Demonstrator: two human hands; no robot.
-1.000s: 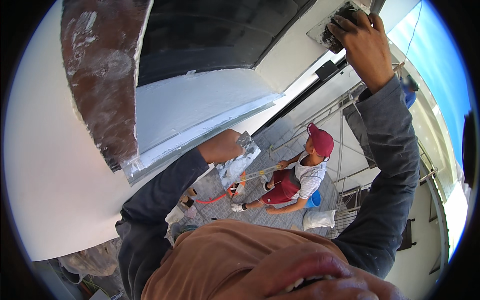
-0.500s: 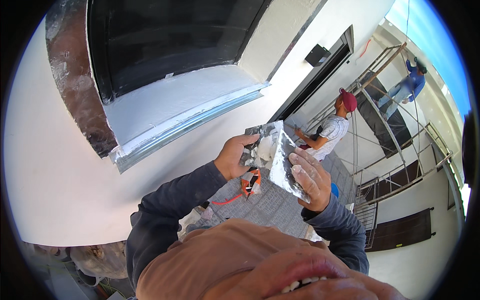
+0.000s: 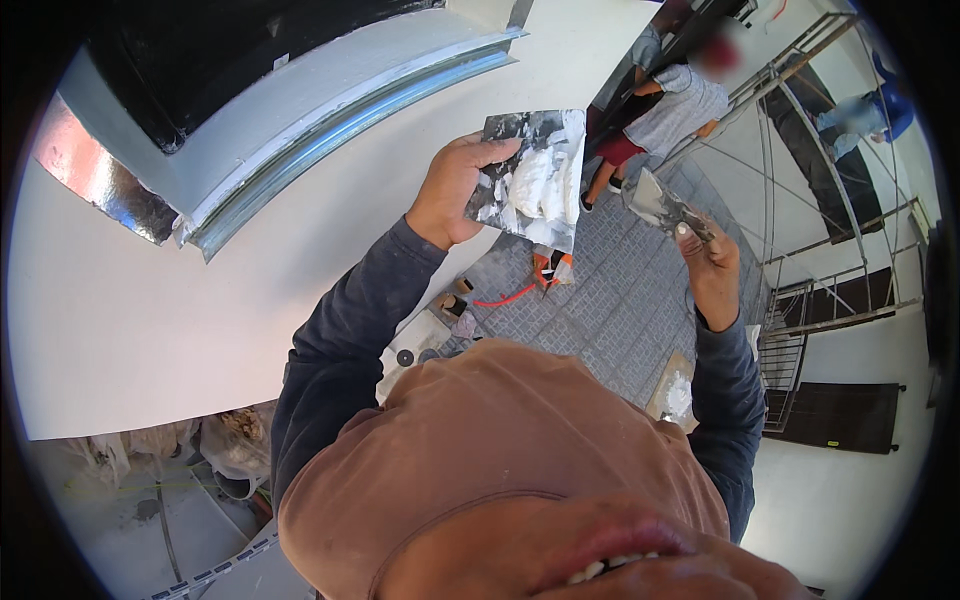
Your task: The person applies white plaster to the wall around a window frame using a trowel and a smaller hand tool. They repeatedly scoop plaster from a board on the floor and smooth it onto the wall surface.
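My left hand (image 3: pixel 450 190) is closed round the left edge of a square, dark, smeared plate (image 3: pixel 500 128), its thumb lying on top. White putty (image 3: pixel 543 185) sits in a thick mound on that plate. To the right and a little lower, my right hand (image 3: pixel 712 268) grips a putty knife (image 3: pixel 656 205) whose smeared blade points up and left, apart from the plate. Beyond my left hand, a metal strip (image 3: pixel 370 125) with white smears runs along the edge of the window sill (image 3: pixel 290 85).
A person in a grey shirt (image 3: pixel 675 115) stands by the doorway. Scaffolding (image 3: pixel 845 195) rises at the right, with a person in blue (image 3: pixel 893 110) on it. An orange-and-black object (image 3: pixel 552 267), a red hose (image 3: pixel 508 297) and a board with white material (image 3: pixel 677 393) lie on the paving.
My right hand has moved right and down, taking the putty knife away from the plate. My left hand has raised the plate slightly; the putty mound now shows fully. The view has shifted.
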